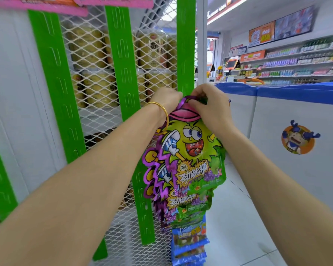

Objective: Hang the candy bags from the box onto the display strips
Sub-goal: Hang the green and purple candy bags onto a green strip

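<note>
A green and purple candy bag (190, 148) with a cartoon face hangs in front of the rightmost green display strip (185, 45). My left hand (166, 100) and my right hand (208, 104) both pinch the bag's top edge against the strip, left hand at the left corner, right hand at the right. Below it more candy bags (186, 206) of the same kind overlap on the strip, and blue candy bags (188, 242) hang lower still. The strip's hook under my fingers is hidden. No box is in view.
Two more green strips (121, 60) (56, 79) stand bare to the left on a white mesh panel (96, 54) with tubs behind it. A blue-topped white freezer (296, 120) is close on the right. Stocked shelves (296, 62) line the far wall.
</note>
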`<control>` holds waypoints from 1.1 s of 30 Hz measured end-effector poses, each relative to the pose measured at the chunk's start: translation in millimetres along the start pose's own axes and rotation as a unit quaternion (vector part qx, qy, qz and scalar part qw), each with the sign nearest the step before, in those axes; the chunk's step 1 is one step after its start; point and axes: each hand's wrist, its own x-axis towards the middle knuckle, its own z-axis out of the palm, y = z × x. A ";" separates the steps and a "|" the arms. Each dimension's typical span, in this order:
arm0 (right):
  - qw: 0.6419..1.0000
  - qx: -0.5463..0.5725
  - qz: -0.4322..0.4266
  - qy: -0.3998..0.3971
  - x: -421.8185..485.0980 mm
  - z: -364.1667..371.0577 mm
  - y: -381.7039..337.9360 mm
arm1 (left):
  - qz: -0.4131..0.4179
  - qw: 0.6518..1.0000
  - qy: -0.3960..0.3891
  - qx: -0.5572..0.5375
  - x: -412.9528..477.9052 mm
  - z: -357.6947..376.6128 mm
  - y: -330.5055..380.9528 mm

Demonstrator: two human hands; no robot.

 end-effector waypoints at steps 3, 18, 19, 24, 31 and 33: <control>1.000 0.016 0.013 -0.018 -3.9 -2.8 5.0 | 0.009 1.000 0.011 -0.009 -3.6 1.1 -2.7; 0.993 -0.050 0.045 0.096 -55.3 0.5 15.3 | 0.215 0.947 0.154 0.184 -71.0 2.2 -55.5; 0.993 -0.026 0.046 0.105 -72.0 0.7 12.8 | 0.224 0.939 0.177 0.189 -87.6 2.1 -68.5; 0.982 0.122 0.104 -0.098 -207.0 35.6 15.5 | 0.172 0.966 0.101 0.163 -193.5 17.4 -182.1; 0.793 0.017 0.233 -0.562 -386.9 128.0 76.4 | -0.092 0.979 -0.054 0.171 -316.2 27.6 -339.1; 0.743 -0.047 0.214 -0.633 -409.4 141.3 85.2 | -0.132 0.973 -0.071 0.176 -325.2 23.5 -355.0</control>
